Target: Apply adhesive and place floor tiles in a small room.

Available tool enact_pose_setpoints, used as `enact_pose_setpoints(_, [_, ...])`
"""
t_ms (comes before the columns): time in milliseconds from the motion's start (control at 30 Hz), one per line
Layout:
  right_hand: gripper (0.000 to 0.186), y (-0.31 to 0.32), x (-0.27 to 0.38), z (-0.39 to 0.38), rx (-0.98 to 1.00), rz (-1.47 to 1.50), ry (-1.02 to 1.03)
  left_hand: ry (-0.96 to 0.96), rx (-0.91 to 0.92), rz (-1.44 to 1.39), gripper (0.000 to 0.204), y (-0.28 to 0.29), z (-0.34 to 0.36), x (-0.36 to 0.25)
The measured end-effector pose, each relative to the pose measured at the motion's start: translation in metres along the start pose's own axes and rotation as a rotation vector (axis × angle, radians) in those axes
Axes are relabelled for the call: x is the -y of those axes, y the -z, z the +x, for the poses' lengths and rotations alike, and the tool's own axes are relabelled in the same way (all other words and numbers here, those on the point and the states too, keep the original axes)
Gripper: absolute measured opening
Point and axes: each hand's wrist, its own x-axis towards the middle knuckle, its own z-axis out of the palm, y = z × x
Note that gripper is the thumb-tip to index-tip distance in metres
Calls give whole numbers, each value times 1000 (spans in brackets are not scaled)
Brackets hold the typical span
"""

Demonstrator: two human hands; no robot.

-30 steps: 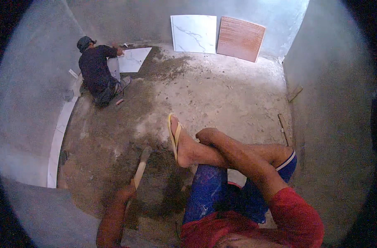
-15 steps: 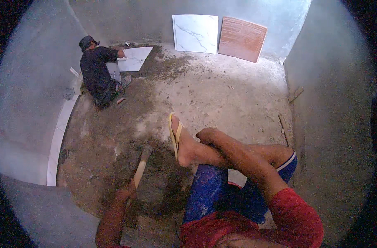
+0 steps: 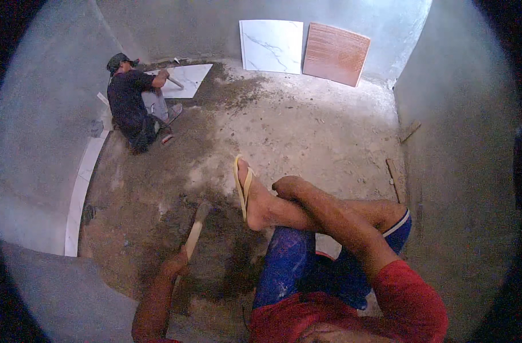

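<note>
My left hand (image 3: 176,263) is closed around the pale wooden handle of a tool (image 3: 194,235). The tool's grey, mortar-coated end points away from me over the dark, damp floor; its exact kind is unclear. My right forearm lies across my raised bare leg (image 3: 261,207), which wears a yellow flip-flop (image 3: 238,188). Over the shin rests my right hand (image 3: 289,187), back uppermost, its fingers hidden from view. At the far left a co-worker (image 3: 130,103) in a dark shirt and cap sits beside a white marbled tile (image 3: 193,77), one hand holding a stick-like tool above it.
A white tile (image 3: 271,47) and a reddish-brown tile back (image 3: 336,54) lean against the far wall. White tile strips (image 3: 82,183) line the left wall. Wood pieces (image 3: 395,176) lie along the right wall. Rubble is scattered over the rough floor (image 3: 329,137).
The co-worker has leaned back slightly and raised the near arm, and a stick-like tool now shows over the tile. My hands, the handled tool and my leg stay in place.
</note>
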Motion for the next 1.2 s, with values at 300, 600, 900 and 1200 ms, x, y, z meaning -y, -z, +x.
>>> enact_pose_setpoints(300, [31,-6,-8,-1,-46,-7,7,260,-107,-432,80,34,-30,-40])
enact_pose_setpoints(600, [31,-12,-10,5,-83,-3,19,254,-60,-506,81,32,-30,-31])
enact_pose_setpoints(900, [48,7,0,-5,91,-29,-47,208,5,-428,80,15,-16,-20])
enact_pose_setpoints(1200, [48,0,-5,1,97,-38,-34,201,7,-419,79,19,-13,-20])
